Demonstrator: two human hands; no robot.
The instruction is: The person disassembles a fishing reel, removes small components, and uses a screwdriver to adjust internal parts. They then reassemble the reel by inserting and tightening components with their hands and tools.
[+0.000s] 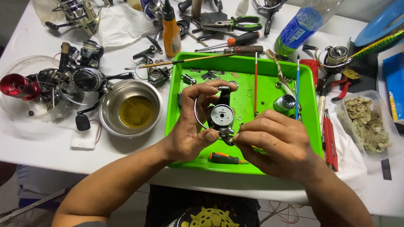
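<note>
At frame centre, above the bright green plastic tray [244,67], the left hand [191,126] gripped a black-and-silver fishing reel rotor with wire bail [221,115]; the right hand [273,141] pinched its lower fitting.

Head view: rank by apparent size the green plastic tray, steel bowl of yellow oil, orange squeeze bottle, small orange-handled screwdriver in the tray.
1. Green plastic tray
2. Steel bowl of yellow oil
3. Orange squeeze bottle
4. Small orange-handled screwdriver
</note>
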